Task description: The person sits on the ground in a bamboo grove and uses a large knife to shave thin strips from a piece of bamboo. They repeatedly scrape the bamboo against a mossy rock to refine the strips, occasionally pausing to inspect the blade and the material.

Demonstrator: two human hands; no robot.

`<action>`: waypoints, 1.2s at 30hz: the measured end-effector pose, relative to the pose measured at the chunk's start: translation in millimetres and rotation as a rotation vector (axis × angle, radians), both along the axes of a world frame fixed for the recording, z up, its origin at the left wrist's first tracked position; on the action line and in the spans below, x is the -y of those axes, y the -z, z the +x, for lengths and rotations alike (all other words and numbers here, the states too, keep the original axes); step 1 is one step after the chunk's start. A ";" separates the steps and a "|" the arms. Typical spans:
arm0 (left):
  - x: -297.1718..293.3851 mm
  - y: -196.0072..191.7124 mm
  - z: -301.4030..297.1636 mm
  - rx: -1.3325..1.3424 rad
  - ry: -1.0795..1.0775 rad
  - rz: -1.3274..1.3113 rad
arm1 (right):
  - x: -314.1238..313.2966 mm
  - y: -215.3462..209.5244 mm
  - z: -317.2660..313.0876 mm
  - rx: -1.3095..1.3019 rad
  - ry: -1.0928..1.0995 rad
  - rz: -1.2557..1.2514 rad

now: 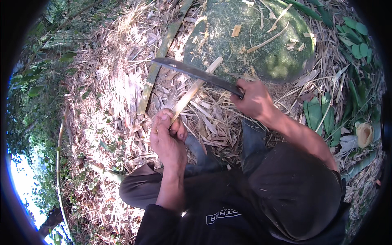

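My left hand (167, 134) is closed around the lower end of a pale split bamboo strip (188, 96). The strip slants up and to the right, its far tip near the edge of a big green mossy rock (226, 49). In my right hand (254, 100) is the handle of a machete (192, 70). Its long dark blade points left and crosses over the strip near the upper end; whether the edge touches the strip I cannot tell. The handle is mostly hidden by my fingers.
Several wood shavings (269, 39) lie on the rock. A longer green bamboo piece (153, 75) rests on dry leaf litter (122, 77) to its left. Green leaves (313, 113) and a pale cut piece (364, 134) are at right. My dark boots (251, 132) stand below the rock.
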State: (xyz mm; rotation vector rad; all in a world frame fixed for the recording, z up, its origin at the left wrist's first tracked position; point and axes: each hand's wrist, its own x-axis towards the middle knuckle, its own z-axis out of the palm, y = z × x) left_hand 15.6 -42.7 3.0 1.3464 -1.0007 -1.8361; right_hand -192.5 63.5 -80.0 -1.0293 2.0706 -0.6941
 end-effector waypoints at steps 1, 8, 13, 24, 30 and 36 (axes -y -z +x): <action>-3.0 -0.3 -0.7 0.009 0.017 -0.030 | -4.7 0.2 5.1 -0.088 -0.068 -0.041; -3.6 6.4 1.9 -0.042 0.044 -0.046 | 8.9 4.1 -9.1 0.133 0.235 0.238; -13.7 4.3 1.1 -0.063 0.029 -0.048 | -9.3 9.1 10.3 -0.098 -0.058 -0.142; -3.3 10.1 3.4 -0.098 -0.014 0.007 | -0.3 25.3 -2.8 -0.012 0.145 -0.004; 0.8 8.5 6.4 -0.033 0.108 -0.161 | -3.6 17.5 -17.8 -0.062 0.050 0.085; -12.0 -13.0 -0.3 0.437 0.370 -0.590 | -8.0 21.8 -29.2 -0.050 0.158 0.209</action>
